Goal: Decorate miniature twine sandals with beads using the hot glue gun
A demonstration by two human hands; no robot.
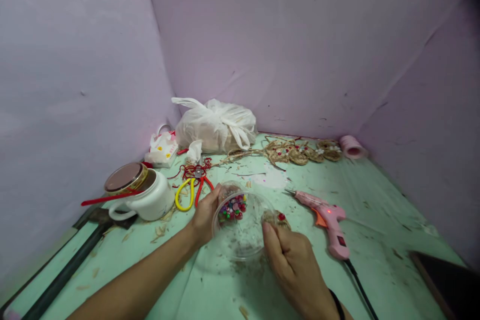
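My left hand [204, 217] grips the left rim of a clear plastic bowl [245, 240], tilted toward me, with several coloured beads [232, 208] gathered at its far side. My right hand [292, 260] is closed at the bowl's right rim, its fingers pinched on a small woven jute piece [276, 219] that carries a red bead. Both hands rest low over the green table [367, 200].
A pink glue gun [330, 222] with a black cord lies to the right. Left are a white cup [150, 200] with a gold lid, yellow-and-red handled scissors [189, 191] and red thread. At the back: a white plastic bag [215, 125], jute ornaments [300, 152], a pink roll [351, 146].
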